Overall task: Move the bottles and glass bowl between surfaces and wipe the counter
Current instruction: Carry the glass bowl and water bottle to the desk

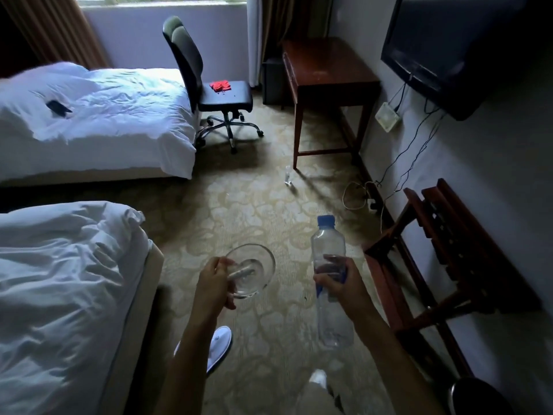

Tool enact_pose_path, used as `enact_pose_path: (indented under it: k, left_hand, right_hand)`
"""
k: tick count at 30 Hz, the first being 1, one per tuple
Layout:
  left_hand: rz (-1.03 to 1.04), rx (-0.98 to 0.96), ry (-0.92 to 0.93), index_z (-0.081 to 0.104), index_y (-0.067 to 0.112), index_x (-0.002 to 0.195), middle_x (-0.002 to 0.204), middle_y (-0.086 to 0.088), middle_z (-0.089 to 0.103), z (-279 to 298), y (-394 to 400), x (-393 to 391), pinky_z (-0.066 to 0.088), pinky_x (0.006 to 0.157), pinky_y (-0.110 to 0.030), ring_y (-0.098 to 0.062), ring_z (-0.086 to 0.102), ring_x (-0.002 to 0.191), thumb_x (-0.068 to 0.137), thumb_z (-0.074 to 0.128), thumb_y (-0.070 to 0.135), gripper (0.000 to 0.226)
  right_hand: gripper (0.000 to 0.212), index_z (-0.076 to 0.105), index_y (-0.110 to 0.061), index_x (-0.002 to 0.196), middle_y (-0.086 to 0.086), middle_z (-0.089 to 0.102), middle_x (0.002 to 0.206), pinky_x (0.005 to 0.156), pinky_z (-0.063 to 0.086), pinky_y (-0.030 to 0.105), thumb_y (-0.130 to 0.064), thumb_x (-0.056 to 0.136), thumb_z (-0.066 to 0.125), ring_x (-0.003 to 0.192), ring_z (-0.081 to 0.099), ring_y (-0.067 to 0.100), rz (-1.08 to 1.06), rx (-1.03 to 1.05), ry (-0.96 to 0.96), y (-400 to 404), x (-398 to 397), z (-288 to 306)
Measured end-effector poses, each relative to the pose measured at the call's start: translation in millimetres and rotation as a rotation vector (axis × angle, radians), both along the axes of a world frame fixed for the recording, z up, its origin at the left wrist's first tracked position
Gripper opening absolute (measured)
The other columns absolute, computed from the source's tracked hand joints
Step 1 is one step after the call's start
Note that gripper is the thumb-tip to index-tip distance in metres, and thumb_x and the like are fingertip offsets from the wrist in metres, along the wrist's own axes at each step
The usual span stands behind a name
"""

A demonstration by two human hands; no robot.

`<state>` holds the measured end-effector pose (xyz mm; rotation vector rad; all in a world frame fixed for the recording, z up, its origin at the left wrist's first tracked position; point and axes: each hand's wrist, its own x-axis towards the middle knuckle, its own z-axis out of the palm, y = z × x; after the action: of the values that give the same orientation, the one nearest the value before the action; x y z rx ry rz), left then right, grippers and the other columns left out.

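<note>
Gripping the glass bowl [250, 270] by its near rim, the left hand [214, 284] holds it low in the frame's centre, thumb curled over the edge, the bowl tilted above the patterned carpet [239, 205]. Just right of it, the right hand [338, 284] wraps round the middle of a clear plastic bottle [329, 283] with a blue cap, held nearly upright. A second small bottle [288, 175] stands on the carpet mid-frame, beside the leg of a wooden desk [326, 70] in the upper right. A red cloth [220, 85] lies on the seat of the office chair [206, 82] at upper centre. Two white beds [89, 121] fill the left side.
</note>
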<state>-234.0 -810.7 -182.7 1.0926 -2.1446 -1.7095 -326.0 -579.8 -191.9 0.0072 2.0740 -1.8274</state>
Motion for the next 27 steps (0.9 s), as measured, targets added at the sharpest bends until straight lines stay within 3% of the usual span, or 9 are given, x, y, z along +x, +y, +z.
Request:
enact_pose_path:
  k: [7,10,15,21,27]
  left_hand:
    - [0.055,0.157,-0.068,0.060,0.008,0.104,0.075,-0.016,0.056,-42,-61,-158,0.042,0.030,-0.023,-0.020,0.052,0.047,0.106,0.037,0.020,0.026]
    - [0.104,0.121,-0.073,0.060,0.008,0.107,0.077,-0.017,0.057,-32,-102,-229,0.042,0.032,-0.023,-0.019,0.052,0.050,0.106,0.035,0.019,0.027]
    - [0.169,0.030,-0.023,0.058,0.012,0.102,0.073,-0.013,0.056,-7,-179,-340,0.043,0.034,-0.024,-0.019,0.053,0.053,0.106,0.034,0.020,0.026]
    - [0.215,0.041,-0.039,0.059,0.011,0.100,0.070,-0.011,0.055,-28,-261,-462,0.044,0.036,-0.026,-0.018,0.050,0.051,0.105,0.036,0.020,0.025]
    - [0.151,0.074,-0.020,0.060,0.007,0.102,0.073,-0.012,0.053,-43,-363,-635,0.046,0.036,-0.026,-0.018,0.048,0.050,0.105,0.036,0.017,0.026]
  right_hand:
    - [0.043,0.057,-0.011,0.116,0.005,0.067,0.103,0.064,0.049,0.013,-0.012,0.078,0.077,0.097,0.065,0.018,-0.042,-0.042,-0.039,-84,-158,-34]
    - [0.042,0.057,-0.014,0.116,0.000,0.066,0.102,0.066,0.047,0.017,-0.019,0.079,0.077,0.091,0.063,0.008,-0.013,-0.038,-0.050,-129,-239,-24]
    - [0.045,0.056,-0.012,0.116,0.006,0.068,0.108,0.070,0.049,0.023,-0.023,0.078,0.078,0.097,0.065,0.018,0.050,-0.052,0.002,-210,-373,2]
    - [0.039,0.058,-0.016,0.110,-0.001,0.069,0.098,0.067,0.048,0.014,-0.021,0.078,0.079,0.080,0.066,-0.004,0.105,-0.035,-0.022,-299,-495,-18]
    - [0.040,0.056,-0.014,0.112,-0.001,0.069,0.098,0.080,0.050,0.026,-0.018,0.079,0.078,0.099,0.065,0.013,0.053,0.012,-0.051,-389,-646,-36]
